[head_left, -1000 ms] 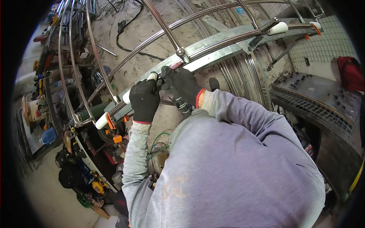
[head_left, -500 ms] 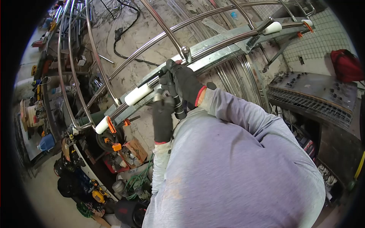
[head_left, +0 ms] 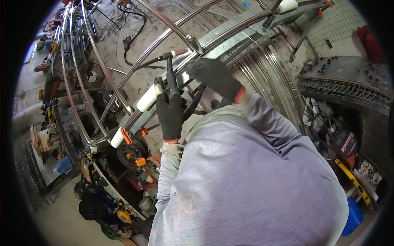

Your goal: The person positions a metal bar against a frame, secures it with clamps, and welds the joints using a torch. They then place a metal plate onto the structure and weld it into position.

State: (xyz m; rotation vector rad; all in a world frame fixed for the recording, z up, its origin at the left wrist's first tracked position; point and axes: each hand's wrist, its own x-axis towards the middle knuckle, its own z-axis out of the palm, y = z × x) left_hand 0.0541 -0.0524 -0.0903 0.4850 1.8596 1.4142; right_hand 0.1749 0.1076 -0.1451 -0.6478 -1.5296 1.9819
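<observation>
My left hand (head_left: 170,118), in a dark glove with a red cuff, is closed around the handle of a TIG welding torch (head_left: 170,74). The torch stands upright, its pinkish cup (head_left: 179,52) pointing right towards a ball-ended joint on the curved steel tube frame (head_left: 230,28). My right hand (head_left: 215,78), gloved the same way, is just right of the torch and apart from it, fingers stretched loosely leftward and somewhat blurred. Beside my left hand, a white plastic sleeve (head_left: 146,97) sits around the lower tube, which lies along a galvanized support beam (head_left: 223,52).
Orange clamps (head_left: 127,135) grip the frame's ends. Long metal tubes (head_left: 266,82) lie beyond the beam. A dark metal table (head_left: 344,76) stands right, with a yellow spirit level (head_left: 353,181) below it. Tools and a blue jug (head_left: 63,165) crowd the left; a black cable (head_left: 141,30) crosses the floor.
My right hand has come off the torch and moved right and down. The torch, in my left hand, now shows plainly. The view has shifted, showing more floor at right.
</observation>
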